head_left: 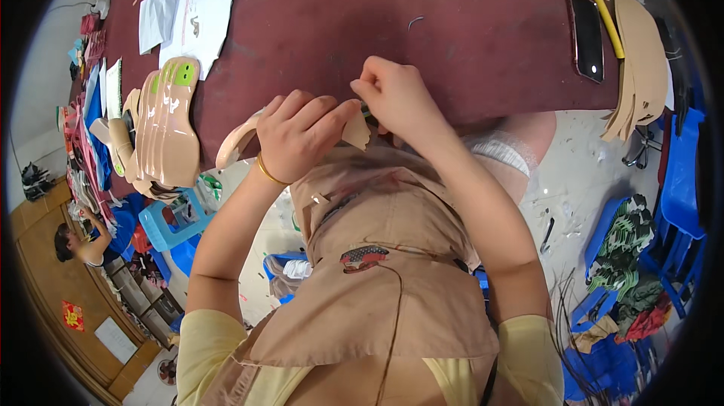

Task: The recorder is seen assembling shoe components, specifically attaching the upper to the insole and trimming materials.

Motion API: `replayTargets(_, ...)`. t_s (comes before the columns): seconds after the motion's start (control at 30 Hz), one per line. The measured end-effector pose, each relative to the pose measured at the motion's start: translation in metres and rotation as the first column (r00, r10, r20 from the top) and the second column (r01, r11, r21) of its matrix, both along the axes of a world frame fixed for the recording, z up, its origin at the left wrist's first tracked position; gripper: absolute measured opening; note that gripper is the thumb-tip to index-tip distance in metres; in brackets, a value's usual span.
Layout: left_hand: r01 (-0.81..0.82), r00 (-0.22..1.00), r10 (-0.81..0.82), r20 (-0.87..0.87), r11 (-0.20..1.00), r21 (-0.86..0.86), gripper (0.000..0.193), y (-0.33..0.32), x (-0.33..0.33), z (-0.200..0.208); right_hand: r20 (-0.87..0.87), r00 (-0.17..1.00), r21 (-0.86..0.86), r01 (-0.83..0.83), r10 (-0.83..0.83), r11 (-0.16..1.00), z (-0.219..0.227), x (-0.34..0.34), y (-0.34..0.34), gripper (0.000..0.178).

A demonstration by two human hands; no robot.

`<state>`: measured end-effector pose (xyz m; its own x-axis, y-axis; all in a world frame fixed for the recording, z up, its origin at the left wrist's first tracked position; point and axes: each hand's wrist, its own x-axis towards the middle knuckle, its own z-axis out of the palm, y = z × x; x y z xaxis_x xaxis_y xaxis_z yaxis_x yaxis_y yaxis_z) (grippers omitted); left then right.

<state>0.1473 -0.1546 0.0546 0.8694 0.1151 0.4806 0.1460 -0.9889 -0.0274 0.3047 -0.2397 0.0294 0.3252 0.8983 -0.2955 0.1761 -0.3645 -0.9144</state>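
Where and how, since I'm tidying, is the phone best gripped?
Probably pinch the phone across its long edges at the near end, coming from the near side: it lies flat, and the yellow rod on its right crowds the far end.

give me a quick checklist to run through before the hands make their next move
1. Tan piece in the left hand: ok, gripped.
2. Contents of the right hand: cannot tell, curled fingers hide them.
3. Table ahead of the hands free of scraps: not ok, a small curved strand lies there.
4. Phone away from the hands: ok, far to the right.
5. Glossy tan pieces apart from the left hand: ok, further left.
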Motion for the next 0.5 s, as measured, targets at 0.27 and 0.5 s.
replayTargets(0.27,-0.022,0.999,0.024,0.022,0.998,-0.052,0.028,-0.001,-0.002,0.000,-0.411,0.911,-0.079,-0.064,0.026,0.995,0.008,0.011,-0.016,0.023)
replayTargets(0.5,-0.027,0.999,0.027,0.032,1.000,0.001,0.028,-0.001,-0.001,-0.003,-0.133,0.979,-0.226,-0.181,0.154,0.957,0.025,0.012,0.011,0.019)
